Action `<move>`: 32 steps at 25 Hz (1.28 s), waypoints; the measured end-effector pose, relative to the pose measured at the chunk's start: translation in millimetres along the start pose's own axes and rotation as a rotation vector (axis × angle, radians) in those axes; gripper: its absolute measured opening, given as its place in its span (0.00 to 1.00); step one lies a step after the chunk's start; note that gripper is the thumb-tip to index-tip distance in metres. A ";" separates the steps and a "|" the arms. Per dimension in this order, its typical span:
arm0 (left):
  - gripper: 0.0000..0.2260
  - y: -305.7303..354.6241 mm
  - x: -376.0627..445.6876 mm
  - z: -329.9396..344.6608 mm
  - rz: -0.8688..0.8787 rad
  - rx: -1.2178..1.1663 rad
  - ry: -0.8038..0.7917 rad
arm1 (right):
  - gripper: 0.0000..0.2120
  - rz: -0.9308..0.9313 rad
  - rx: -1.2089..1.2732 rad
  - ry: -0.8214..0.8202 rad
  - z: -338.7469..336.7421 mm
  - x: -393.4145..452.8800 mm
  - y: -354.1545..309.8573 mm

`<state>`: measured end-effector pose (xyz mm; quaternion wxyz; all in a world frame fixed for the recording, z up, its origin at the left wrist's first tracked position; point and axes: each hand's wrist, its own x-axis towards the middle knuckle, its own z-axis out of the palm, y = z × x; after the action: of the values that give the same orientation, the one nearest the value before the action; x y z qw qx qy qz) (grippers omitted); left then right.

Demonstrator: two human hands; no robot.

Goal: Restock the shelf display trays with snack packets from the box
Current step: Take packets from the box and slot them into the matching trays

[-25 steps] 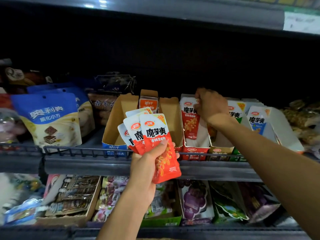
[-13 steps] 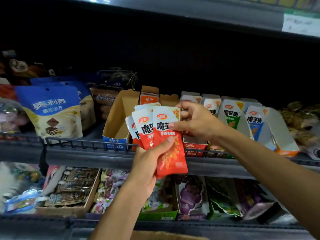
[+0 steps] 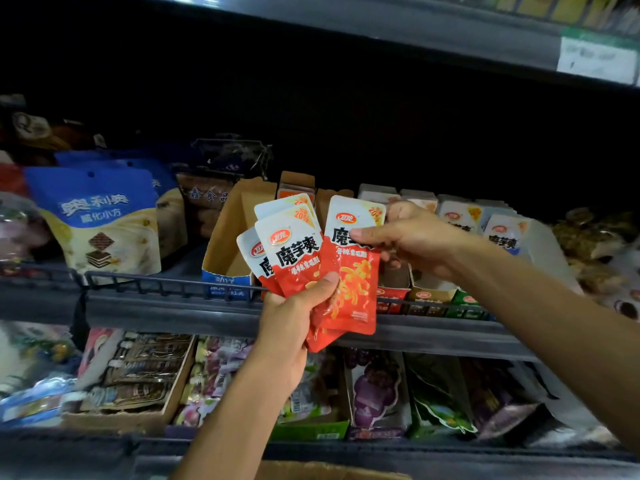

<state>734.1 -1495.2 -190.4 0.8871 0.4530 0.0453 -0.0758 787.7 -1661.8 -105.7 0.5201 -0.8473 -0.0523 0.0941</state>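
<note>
Head view, edges: The middle shelf (image 3: 180, 311) is crossed by a dark front lip with a low wire rail (image 3: 145, 282) running from the left edge to the right of centre; an upper shelf edge with a price tag (image 3: 594, 60) is seen at the upper right.
Head view, open room: A wide dark gap is left between the tops of the goods and the upper shelf. An open brown cardboard tray (image 3: 228, 237) is seen at centre, its inside largely bare.
Head view, filled trays: A row of display trays (image 3: 429, 296) stocked with upright packets is set right of centre, behind the rail.
Head view, left hand: The left hand (image 3: 291, 313) is raised from the bottom centre, forearm angled upward; a fan of red-and-white snack packets (image 3: 294, 251) is gripped at the lower ends, thumb pressed across the front.
Head view, right hand: The right hand (image 3: 412, 237) is brought in from the right edge; the front packet (image 3: 353, 271) is pinched near its top between thumb and curled fingers, just before the trays.
Head view, surroundings: A blue wafer bag (image 3: 100, 216) is stood at the left. Mixed packets (image 3: 374, 393) are laid on the lower shelf. A cardboard box edge (image 3: 322, 472) is glimpsed at the bottom centre.
</note>
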 end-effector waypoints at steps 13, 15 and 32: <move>0.12 8.1 1.1 -13.2 0.026 0.012 0.030 | 0.08 -0.109 -0.208 0.621 -53.2 48.6 13.8; 0.12 6.9 1.2 -13.3 0.022 0.029 0.017 | 0.16 -0.030 -0.235 0.577 -41.4 58.1 22.5; 0.16 -4.0 2.8 -5.2 -0.030 0.116 0.049 | 0.13 -0.228 -0.071 0.056 11.4 4.3 6.9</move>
<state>736.1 -1493.4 -197.0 0.8567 0.5048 0.0694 -0.0803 789.4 -1654.2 -117.4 0.4985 -0.8559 -0.1373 0.0087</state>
